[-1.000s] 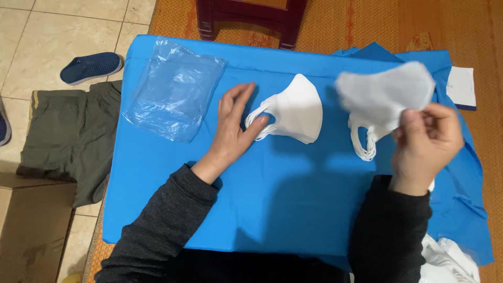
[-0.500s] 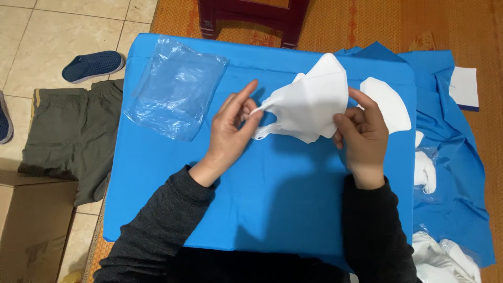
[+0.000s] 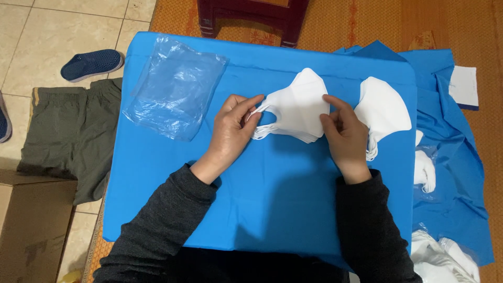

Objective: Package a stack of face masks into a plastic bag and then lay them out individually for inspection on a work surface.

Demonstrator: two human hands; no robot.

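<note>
Head view: at the 12 o'clock side of the blue cloth (image 3: 262, 209), the left hand (image 3: 230, 131) pinches the ear loops of a small stack of white masks (image 3: 298, 107), and the right hand (image 3: 343, 133) grips its 3 o'clock edge. A loose pinch could fan the stack apart. 1 spare mask (image 3: 385, 110) lies at 3 o'clock, a clear plastic bag (image 3: 173, 86) at 9 o'clock.

A clear, crumpled plastic bag (image 3: 175, 86) lies flat on the far left of the blue surface (image 3: 262, 209). A brown cardboard box (image 3: 31, 225) stands on the floor at the near left. At the near right, more clear plastic packaging (image 3: 445, 259) holds white contents, partly out of view.
</note>
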